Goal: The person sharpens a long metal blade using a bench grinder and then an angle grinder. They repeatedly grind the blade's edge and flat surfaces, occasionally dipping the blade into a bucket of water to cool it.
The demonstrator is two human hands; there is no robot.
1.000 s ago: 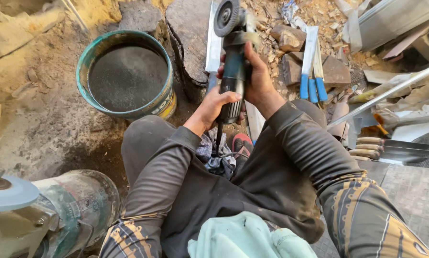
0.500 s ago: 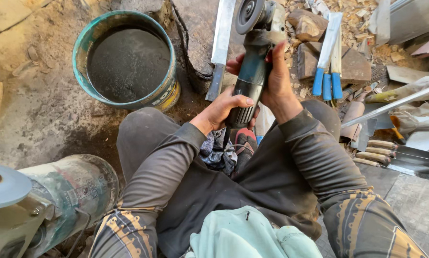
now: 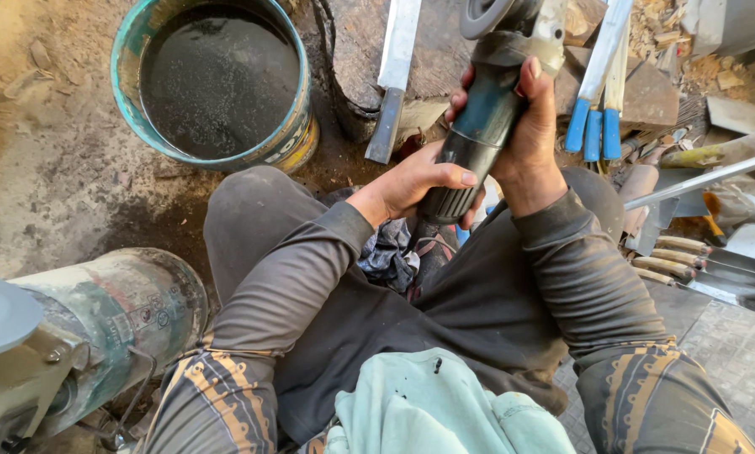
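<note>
Both my hands grip a dark blue-grey angle grinder [image 3: 488, 109] held out over my knees, its round disc head at the top edge of the view. My left hand [image 3: 415, 178] wraps the ribbed rear end of the body. My right hand [image 3: 524, 139] clasps the middle of the body from the right, fingers curled over it. A crumpled dark rag [image 3: 390, 256] lies in my lap just below the tool.
A teal bucket [image 3: 289, 139] of dark liquid stands on the dirt at upper left. A long blade [image 3: 394, 63] lies on a wooden block. Blue-handled blades [image 3: 594, 92] lean at upper right; more knives [image 3: 714, 273] lie at right. A grinding machine [image 3: 74, 328] sits at lower left.
The grinder and both hands have come closer and sit higher and further right in view. The bucket has shifted toward the upper left as my head moved.
</note>
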